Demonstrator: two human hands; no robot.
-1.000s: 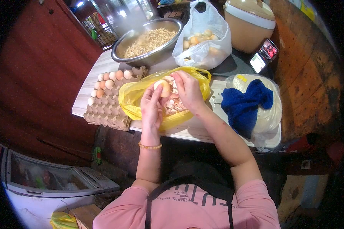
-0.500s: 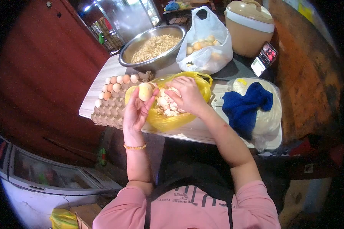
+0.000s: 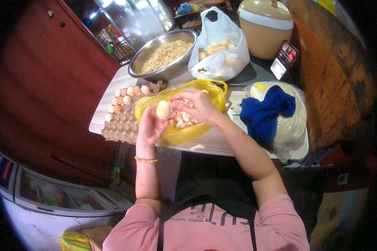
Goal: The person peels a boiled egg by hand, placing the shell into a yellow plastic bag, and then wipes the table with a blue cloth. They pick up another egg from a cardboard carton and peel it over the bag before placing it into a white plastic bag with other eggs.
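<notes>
A smooth, pale yellowish egg [image 3: 164, 109] is held upright in the fingers of my left hand [image 3: 149, 125], which is closed around it. My right hand [image 3: 199, 106] comes in from the right, its thumb and fingertips drawn together at the egg's right side. Whatever those fingertips pinch is too small to make out. Below both hands lies an open yellow plastic bag [image 3: 184, 134], with many broken eggshell pieces [image 3: 184, 120] inside. To the left, a grey cardboard egg tray [image 3: 120, 125] carries several white and brown eggs [image 3: 127, 100] at its far side, with bare cups nearer me.
Behind stand a steel bowl [image 3: 132, 69] of shredded pale stuff, a white bag [image 3: 218, 71] of eggs and a tan lidded container [image 3: 264, 37]. A phone [image 3: 285, 60] leans at the right, near a blue cloth [image 3: 266, 113] on a clear bag [image 3: 295, 125] with whitish contents.
My right hand has moved left and down from over the shells to the egg. The egg has shifted slightly right and down in my left hand. The view has tilted a little.
</notes>
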